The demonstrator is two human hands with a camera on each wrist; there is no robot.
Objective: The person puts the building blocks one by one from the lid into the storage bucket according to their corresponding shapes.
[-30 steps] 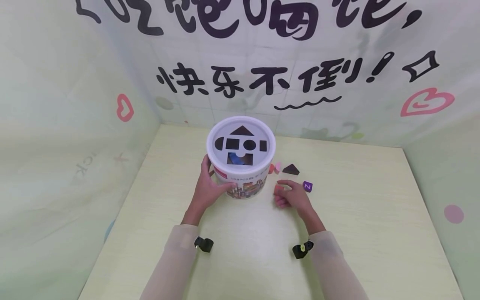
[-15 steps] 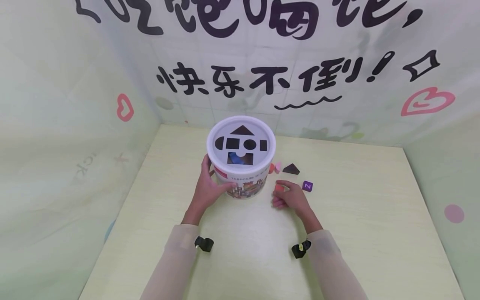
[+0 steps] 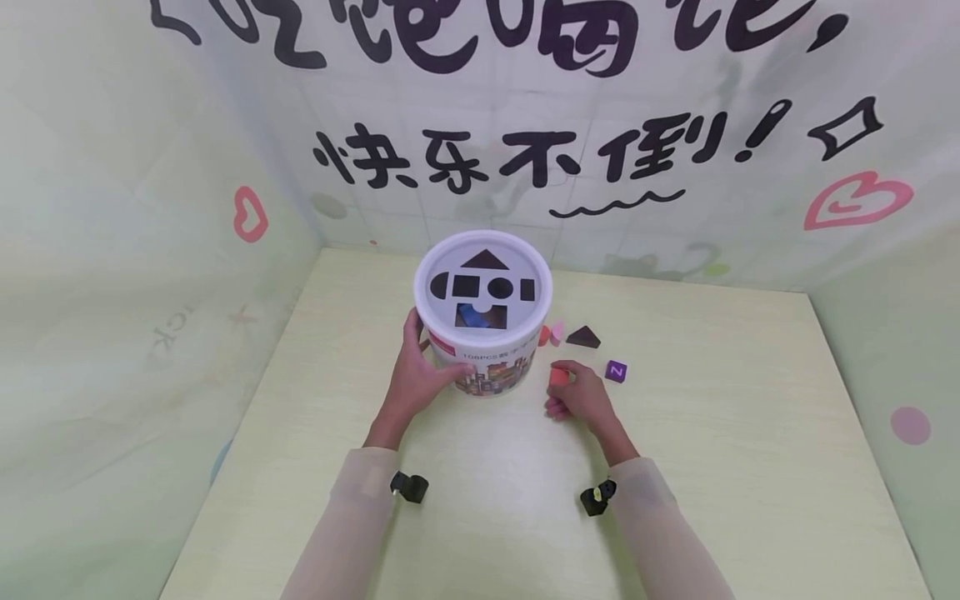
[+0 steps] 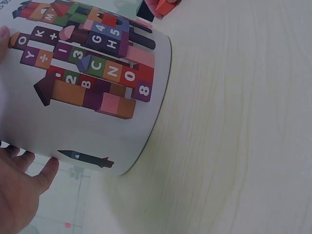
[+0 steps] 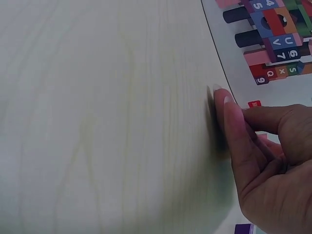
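Observation:
A white bucket point(image 3: 498, 373) with printed block pictures stands upright on the table. Its lid point(image 3: 517, 321) has several shaped cut-outs, and a blue piece point(image 3: 472, 316) shows in the lower one. My left hand point(image 3: 416, 379) holds the bucket's left side, thumb across the front. Just right of the bucket, my right hand point(image 3: 588, 398) pinches a red-orange block point(image 3: 559, 377) between thumb and index finger, low over the table. In the right wrist view the fingers of the right hand point(image 5: 273, 161) mostly hide that block.
Behind the right hand lie a dark triangular block point(image 3: 583, 337), a pink piece point(image 3: 557, 333) and an orange piece point(image 3: 543, 336) beside the bucket. A purple cube point(image 3: 616, 371) marked with a letter sits to the right. Printed cloth walls enclose the table point(image 3: 750, 450).
The right wrist has shifted slightly left, and its lower fingers have changed pose a little, with the red-orange block still pinched. The left hand and bucket have stayed put.

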